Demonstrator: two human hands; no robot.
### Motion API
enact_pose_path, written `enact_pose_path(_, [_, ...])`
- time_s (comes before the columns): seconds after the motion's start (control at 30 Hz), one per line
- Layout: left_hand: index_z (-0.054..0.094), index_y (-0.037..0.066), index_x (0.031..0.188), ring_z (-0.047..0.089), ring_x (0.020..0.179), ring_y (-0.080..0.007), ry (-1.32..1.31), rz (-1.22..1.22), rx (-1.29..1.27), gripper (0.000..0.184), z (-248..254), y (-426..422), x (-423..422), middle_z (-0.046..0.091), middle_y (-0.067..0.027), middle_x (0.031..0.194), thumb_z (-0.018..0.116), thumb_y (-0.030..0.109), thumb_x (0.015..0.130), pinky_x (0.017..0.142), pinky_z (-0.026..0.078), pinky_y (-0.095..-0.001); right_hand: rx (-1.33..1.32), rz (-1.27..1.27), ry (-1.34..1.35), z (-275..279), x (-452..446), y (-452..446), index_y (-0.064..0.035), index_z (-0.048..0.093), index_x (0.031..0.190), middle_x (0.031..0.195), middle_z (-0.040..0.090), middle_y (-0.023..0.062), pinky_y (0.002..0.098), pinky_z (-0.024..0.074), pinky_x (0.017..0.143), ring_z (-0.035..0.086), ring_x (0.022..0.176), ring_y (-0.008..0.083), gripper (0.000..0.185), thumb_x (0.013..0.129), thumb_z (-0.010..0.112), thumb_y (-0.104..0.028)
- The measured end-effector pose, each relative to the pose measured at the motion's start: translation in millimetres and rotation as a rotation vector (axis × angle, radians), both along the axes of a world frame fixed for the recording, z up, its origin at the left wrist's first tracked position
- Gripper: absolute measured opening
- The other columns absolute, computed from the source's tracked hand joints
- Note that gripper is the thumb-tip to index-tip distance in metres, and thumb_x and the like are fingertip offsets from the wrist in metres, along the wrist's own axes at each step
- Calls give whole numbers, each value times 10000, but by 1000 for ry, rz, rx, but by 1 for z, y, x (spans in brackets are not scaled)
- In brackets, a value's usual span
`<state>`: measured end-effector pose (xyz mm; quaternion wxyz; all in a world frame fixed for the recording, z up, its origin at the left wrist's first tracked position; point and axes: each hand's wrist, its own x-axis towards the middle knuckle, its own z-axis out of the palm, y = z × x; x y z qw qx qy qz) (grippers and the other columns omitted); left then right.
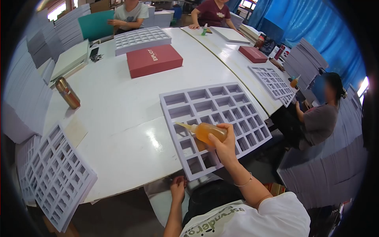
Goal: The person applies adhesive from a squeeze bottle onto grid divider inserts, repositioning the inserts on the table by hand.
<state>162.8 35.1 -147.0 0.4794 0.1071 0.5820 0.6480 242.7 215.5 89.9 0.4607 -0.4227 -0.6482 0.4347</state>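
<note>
My right hand is wrapped round a squeeze bottle of amber liquid. The bottle lies tilted almost level, its thin nozzle pointing left over a compartment of the white grid tray. That tray has rows of square and oblong openings and overhangs the table's front edge. Low beside the near left corner of the tray is my left hand, its fingers curled in shadow; what they hold, if anything, is hidden.
On the white table are a red box, another grid tray and a bronze flask. Grid panels lean at the left edge. White stacks rise behind. A person sits at right; two others are across.
</note>
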Motion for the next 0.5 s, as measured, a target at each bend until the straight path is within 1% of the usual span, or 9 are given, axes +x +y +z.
enact_pose_path(0.03, [575,0,1039,530,654,-111,-2,-5,-16,123,4,0,0,612,-59,810,524,35,933,563,419,-245,-4,17,3,-1,-5,-2,-23,467,1120,1083,462,111,317,441,893,517,1014,215,411,785,703,-48])
enact_pose_path(0.07, [581,8,1036,537,654,-110,10,-9,-11,113,2,0,0,616,-64,810,530,47,943,569,428,-241,-36,54,39,1,-10,-4,-30,465,1130,1088,497,104,323,456,880,541,993,209,419,788,707,-48])
enact_pose_path(0.17, [586,1,1020,578,691,-117,40,-23,-32,128,14,-1,0,639,-88,843,527,99,963,590,458,-243,-444,171,357,28,-15,-11,-42,465,1147,1082,542,95,332,503,816,571,974,193,422,802,708,-65])
enact_pose_path(0.2, [591,-6,1041,595,731,-127,34,-64,-26,196,18,-3,-2,647,-91,865,512,161,975,622,475,-255,-535,183,406,28,-7,-4,-74,473,1166,1061,577,79,327,540,712,601,941,185,430,810,711,-108])
enact_pose_path(0.27, [599,-21,1084,629,810,-146,16,-151,-14,338,32,-7,-3,664,-98,907,484,286,1001,687,509,-277,-588,176,488,35,16,8,-94,474,1177,1062,579,72,315,541,659,612,932,188,440,809,711,-136])
enact_pose_path(0.3, [590,-25,1089,635,845,-174,-71,-147,66,406,51,-8,-3,660,-118,948,442,344,1005,702,515,-295,-616,168,526,38,29,15,-103,475,1182,1063,579,69,309,542,632,617,928,190,445,809,712,-150])
enact_pose_path(0.37, [572,-31,1100,649,915,-228,-252,-143,224,541,104,-8,0,654,-158,1031,360,459,1012,734,526,-330,-538,71,526,39,60,26,-124,479,1183,1060,584,55,301,531,604,629,902,198,451,800,715,-162])
enact_pose_path(0.4, [524,-28,1190,640,978,-261,-222,-167,279,652,115,-7,3,641,-172,1065,307,554,990,796,529,-375,-548,3,498,49,75,25,-115,558,1141,1083,614,46,306,524,694,611,979,173,341,829,681,-170])
enact_pose_path(0.5, [473,-26,1242,645,973,-267,-139,-52,387,663,144,-1,8,637,-183,1062,341,567,976,781,547,-391,-487,-85,507,52,131,36,-119,540,1195,1097,617,38,302,537,605,629,941,180,363,853,652,-169])
